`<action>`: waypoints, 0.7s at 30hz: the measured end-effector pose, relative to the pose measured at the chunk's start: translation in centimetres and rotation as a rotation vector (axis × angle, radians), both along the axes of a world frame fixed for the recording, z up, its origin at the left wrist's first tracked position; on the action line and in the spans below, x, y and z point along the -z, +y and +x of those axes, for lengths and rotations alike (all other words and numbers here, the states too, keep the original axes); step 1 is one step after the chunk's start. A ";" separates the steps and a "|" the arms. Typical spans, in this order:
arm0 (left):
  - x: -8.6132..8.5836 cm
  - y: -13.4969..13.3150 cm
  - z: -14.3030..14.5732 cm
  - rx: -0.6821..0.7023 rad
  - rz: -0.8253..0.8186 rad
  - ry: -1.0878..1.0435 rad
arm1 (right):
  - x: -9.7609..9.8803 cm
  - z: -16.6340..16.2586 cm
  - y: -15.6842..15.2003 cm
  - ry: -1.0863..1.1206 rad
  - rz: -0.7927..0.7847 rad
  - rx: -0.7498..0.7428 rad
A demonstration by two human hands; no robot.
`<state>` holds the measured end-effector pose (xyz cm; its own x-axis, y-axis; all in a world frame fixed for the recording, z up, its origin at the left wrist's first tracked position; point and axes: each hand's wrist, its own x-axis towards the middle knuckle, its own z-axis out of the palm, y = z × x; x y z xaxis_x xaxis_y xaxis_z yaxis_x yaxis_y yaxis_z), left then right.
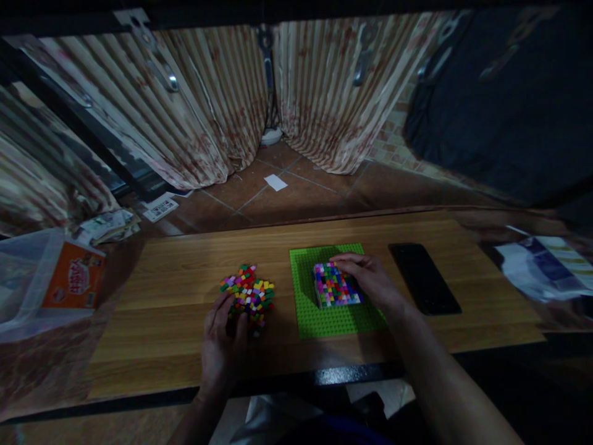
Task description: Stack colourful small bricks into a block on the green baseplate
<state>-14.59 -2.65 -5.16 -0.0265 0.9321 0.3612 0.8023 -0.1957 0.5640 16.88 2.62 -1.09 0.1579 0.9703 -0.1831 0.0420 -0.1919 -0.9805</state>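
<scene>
A heap of small coloured bricks (250,290) lies on the wooden table (176,290). My left hand (222,346) rests at the heap's near edge, its fingers curled into the bricks; what they pinch is hidden. To the right lies a green baseplate (308,309) bearing a square block of mixed coloured bricks (334,285). My right hand (368,278) sits on the block's far right corner, fingers bent and pressed on it.
A black phone (424,278) lies flat right of the baseplate. An orange packet in a clear bag (69,278) sits at the left end, white and blue bags (542,266) at the right. Striped curtains (208,99) hang beyond a tiled floor.
</scene>
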 end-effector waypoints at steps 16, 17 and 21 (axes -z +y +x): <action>0.3 0.2 0.3 0.004 0.008 -0.056 | 0.7 0.4 -0.6 -0.005 0.012 -0.050; 0.4 0.2 0.4 -0.003 0.015 -0.071 | 0.8 0.5 -0.7 0.002 0.020 -0.057; 0.7 0.2 0.6 -0.030 0.038 -0.119 | 0.9 1.3 -1.0 0.026 0.135 0.068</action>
